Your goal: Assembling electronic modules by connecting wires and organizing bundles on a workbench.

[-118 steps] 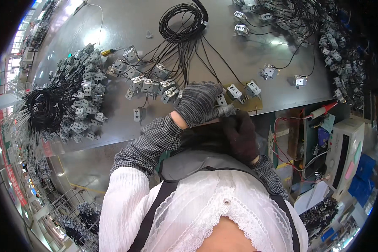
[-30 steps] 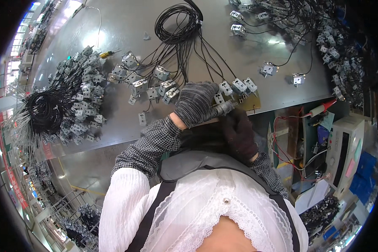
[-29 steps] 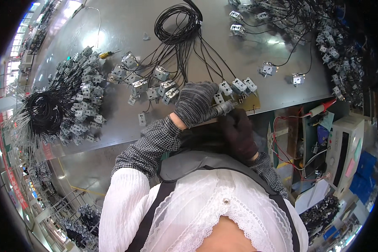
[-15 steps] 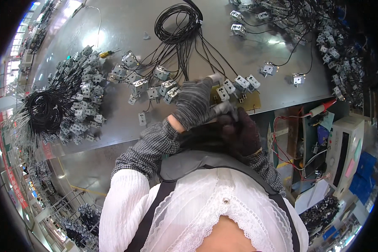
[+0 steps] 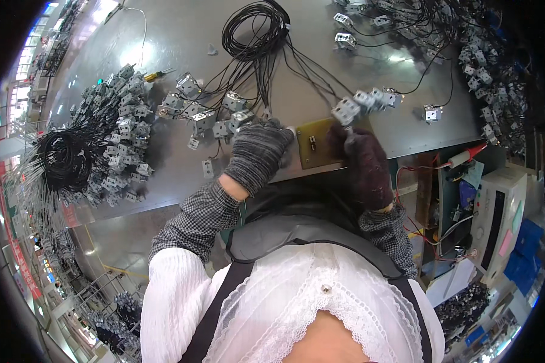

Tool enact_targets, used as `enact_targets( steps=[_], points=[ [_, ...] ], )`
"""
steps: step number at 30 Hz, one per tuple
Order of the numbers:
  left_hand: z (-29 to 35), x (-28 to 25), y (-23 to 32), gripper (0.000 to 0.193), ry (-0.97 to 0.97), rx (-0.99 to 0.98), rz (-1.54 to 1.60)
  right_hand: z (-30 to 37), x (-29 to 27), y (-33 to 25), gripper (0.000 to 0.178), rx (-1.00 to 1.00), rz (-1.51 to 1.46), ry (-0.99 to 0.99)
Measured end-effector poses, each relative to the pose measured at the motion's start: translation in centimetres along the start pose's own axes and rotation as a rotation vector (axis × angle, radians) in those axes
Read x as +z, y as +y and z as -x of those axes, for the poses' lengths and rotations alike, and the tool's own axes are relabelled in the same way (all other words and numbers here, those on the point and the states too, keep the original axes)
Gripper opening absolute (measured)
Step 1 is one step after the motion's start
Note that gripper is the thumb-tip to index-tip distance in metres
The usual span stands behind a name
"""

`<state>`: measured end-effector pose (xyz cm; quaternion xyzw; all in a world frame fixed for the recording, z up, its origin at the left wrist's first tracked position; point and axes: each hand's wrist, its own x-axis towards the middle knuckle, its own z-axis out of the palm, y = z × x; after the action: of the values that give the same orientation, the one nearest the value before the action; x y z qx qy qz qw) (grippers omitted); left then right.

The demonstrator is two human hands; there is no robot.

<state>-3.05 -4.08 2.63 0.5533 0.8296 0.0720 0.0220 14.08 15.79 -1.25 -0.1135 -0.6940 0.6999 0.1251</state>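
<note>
My left hand (image 5: pixel 260 150), in a grey striped glove, curls its fingers at the edge of a cluster of small metal boxes with black cables (image 5: pixel 203 121). What those fingers hold is hidden beneath the glove. To the right, my right hand (image 5: pixel 369 166), in a dark maroon glove, has its fingertips closed at the lower end of a small metal box (image 5: pixel 346 111). That box heads a slanting row of cabled metal boxes (image 5: pixel 372 98), partly blurred. Between my hands, at the table's near edge, lies a yellowish plate (image 5: pixel 313 158) with a small metal fitting (image 5: pixel 312 143) on it.
A coil of black cable (image 5: pixel 254 30) lies at the far middle. Large heaps of cabled boxes fill the left (image 5: pixel 124 127) and the far right (image 5: pixel 478 75). A yellow-handled screwdriver (image 5: pixel 154 77) lies near the left heap. At right are a red-and-white probe (image 5: pixel 466 155) and an instrument case (image 5: pixel 496 209).
The row of metal boxes has moved off the yellowish plate to the right, with my right hand following it. My left hand has drawn back left to the cluster.
</note>
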Motion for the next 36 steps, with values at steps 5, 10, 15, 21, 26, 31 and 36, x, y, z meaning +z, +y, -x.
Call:
enact_targets(
  steps=[5,10,15,21,26,31,36],
  points=[
    [-1.6,-1.2,1.0,0.039,-0.011,-0.225,0.345,-1.3,-0.2,-1.1,0.034,0.201,-0.223,0.185],
    [-3.3,0.6,1.2,0.042,0.041,-0.264,0.634,-0.9,-1.0,0.0,0.030,-0.030,0.303,0.144],
    [-3.0,1.1,2.7,0.046,0.043,-0.172,0.412,0.2,-0.4,-3.2,0.025,0.044,0.432,0.042],
    [-2.9,1.0,2.1,0.044,0.038,-0.111,0.463,2.3,-0.4,-2.8,0.023,0.056,0.376,0.075],
    [-4.1,0.6,2.0,0.045,-0.120,-0.180,0.458,2.0,1.6,-1.3,0.024,-0.130,0.493,0.115],
    [-3.3,0.3,1.4,0.046,-0.084,-0.131,0.502,2.9,1.5,0.4,0.027,-0.327,0.611,0.088],
    [-3.3,-0.3,2.0,0.045,-0.044,-0.116,0.543,3.5,2.2,0.3,0.033,-0.079,0.349,0.066]
  ],
)
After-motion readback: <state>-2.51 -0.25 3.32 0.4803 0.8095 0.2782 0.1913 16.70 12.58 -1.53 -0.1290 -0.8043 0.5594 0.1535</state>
